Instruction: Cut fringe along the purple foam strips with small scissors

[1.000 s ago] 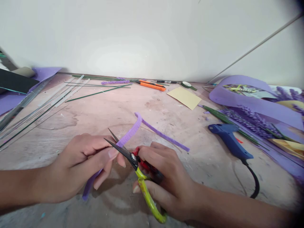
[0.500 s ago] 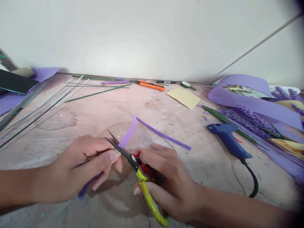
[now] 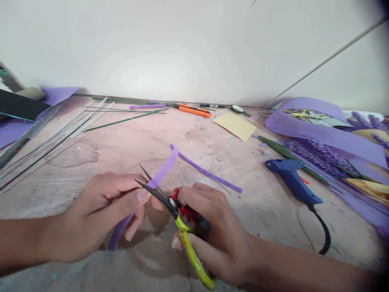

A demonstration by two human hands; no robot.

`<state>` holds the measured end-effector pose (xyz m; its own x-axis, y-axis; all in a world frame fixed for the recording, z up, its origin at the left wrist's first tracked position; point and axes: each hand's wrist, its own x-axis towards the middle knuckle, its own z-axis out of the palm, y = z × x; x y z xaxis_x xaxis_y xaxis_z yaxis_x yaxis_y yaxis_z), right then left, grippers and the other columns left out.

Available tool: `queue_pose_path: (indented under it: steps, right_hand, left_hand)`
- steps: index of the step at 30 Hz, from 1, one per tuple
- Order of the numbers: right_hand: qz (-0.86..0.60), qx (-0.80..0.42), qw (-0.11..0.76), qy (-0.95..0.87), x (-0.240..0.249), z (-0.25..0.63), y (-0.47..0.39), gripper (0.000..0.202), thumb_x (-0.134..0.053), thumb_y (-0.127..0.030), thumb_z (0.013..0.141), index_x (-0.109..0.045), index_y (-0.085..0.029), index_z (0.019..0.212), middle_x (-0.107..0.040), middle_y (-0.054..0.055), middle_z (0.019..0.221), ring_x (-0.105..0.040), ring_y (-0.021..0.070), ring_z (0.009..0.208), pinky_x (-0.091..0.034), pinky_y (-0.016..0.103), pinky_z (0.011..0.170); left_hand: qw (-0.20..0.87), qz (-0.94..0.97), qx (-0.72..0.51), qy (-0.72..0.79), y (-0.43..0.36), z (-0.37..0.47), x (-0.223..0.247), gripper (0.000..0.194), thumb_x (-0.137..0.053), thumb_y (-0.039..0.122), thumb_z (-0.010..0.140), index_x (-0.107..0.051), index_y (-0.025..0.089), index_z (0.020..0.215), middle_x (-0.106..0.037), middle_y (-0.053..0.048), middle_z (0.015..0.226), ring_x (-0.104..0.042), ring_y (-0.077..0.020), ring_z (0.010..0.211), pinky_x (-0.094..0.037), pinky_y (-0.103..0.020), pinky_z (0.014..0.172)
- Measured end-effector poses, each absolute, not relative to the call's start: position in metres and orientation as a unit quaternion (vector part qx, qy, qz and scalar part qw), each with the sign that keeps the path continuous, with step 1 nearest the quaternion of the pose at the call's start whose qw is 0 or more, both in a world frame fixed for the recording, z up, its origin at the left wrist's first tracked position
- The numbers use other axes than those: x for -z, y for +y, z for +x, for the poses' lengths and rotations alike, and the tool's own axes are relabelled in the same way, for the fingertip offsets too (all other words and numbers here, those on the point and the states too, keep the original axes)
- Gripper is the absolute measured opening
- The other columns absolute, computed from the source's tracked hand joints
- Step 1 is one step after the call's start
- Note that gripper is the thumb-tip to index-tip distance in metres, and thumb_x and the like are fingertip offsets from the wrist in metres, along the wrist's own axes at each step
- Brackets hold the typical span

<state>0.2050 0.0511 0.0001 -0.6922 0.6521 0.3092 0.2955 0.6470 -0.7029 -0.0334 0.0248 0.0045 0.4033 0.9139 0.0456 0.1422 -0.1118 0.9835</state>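
A narrow purple strip (image 3: 164, 169) is pinched between the thumb and fingers of my left hand (image 3: 112, 209). One end hangs below that hand; the other loops up and away, then lies toward the right on the table. My right hand (image 3: 217, 231) grips scissors (image 3: 191, 253) with one yellow-green handle and one red handle, the red one partly hidden by my fingers. The scissors' dark blades are parted around the strip, close to my left fingertips.
On the right are a blue glue gun (image 3: 293, 180), purple flower stems (image 3: 322, 154) and purple sheets (image 3: 306, 129). Farther back lie a yellow card (image 3: 234, 125), an orange cutter (image 3: 194, 110) and green tape (image 3: 238, 109). Thin rods (image 3: 60, 134) lie at the left.
The strip has shifted slightly through the blades and its loop has moved a little to the right. The lower end has moved up and right. Both hands keep their hold.
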Motion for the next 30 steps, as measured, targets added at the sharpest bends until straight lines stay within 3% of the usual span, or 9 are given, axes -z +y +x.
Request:
queue_pose_path:
  steps: [5, 15, 18, 23, 30]
  right_hand:
    - [-0.256, -0.292, 0.307, -0.869, 0.0035, 0.2058, 0.0516, 0.033, -0.057, -0.047, 0.1, -0.046, -0.022, 0.081, -0.056, -0.005, 0.065, -0.047, 0.0128, 0.056, -0.033, 0.028, 0.06]
    - [-0.259, -0.318, 0.266, -0.872, 0.0065, 0.2082, 0.0515, 0.036, -0.062, -0.035, 0.095, -0.035, -0.023, 0.074, -0.043, -0.007, 0.063, -0.035, 0.012, 0.056, -0.027, 0.029, 0.061]
    - [-0.261, -0.323, 0.274, -0.868, 0.0053, 0.2063, 0.0515, 0.038, -0.06, -0.04, 0.097, -0.035, -0.023, 0.074, -0.042, -0.007, 0.062, -0.035, 0.0123, 0.056, -0.026, 0.029, 0.059]
    - [-0.253, -0.319, 0.279, -0.87, 0.0031, 0.2043, 0.0526, 0.043, -0.056, -0.052, 0.099, -0.037, -0.023, 0.073, -0.042, -0.007, 0.061, -0.035, 0.012, 0.054, -0.027, 0.029, 0.057]
    - [-0.251, -0.332, 0.297, -0.859, 0.0058, 0.2074, 0.052, 0.044, -0.054, -0.049, 0.102, -0.039, -0.022, 0.071, -0.044, -0.006, 0.061, -0.035, 0.0116, 0.055, -0.028, 0.029, 0.058]
  left_hand:
    - [0.513, 0.672, -0.361, 0.393, 0.0253, -0.0313, -0.0082, 0.044, -0.049, 0.037, 0.106, -0.068, 0.023, 0.069, -0.068, 0.005, 0.054, -0.056, -0.0102, 0.048, -0.043, -0.02, 0.048]
    - [0.529, 0.645, -0.375, 0.405, 0.0246, -0.032, -0.0024, 0.033, -0.05, 0.036, 0.106, -0.074, 0.024, 0.087, -0.067, 0.007, 0.051, -0.055, -0.0088, 0.044, -0.043, -0.017, 0.045]
    - [0.551, 0.633, -0.365, 0.403, 0.0231, -0.0317, -0.0027, 0.035, -0.051, 0.039, 0.106, -0.072, 0.023, 0.083, -0.066, 0.006, 0.05, -0.055, -0.0086, 0.045, -0.044, -0.016, 0.047]
    - [0.577, 0.634, -0.35, 0.379, 0.0215, -0.0307, -0.0051, 0.037, -0.05, 0.043, 0.105, -0.072, 0.022, 0.085, -0.064, 0.005, 0.05, -0.048, -0.0086, 0.039, -0.037, -0.016, 0.036]
    - [0.61, 0.597, -0.338, 0.397, 0.0228, -0.0301, -0.0049, 0.033, -0.052, 0.048, 0.104, -0.071, 0.024, 0.091, -0.07, 0.003, 0.06, -0.051, -0.0089, 0.044, -0.035, -0.016, 0.039]
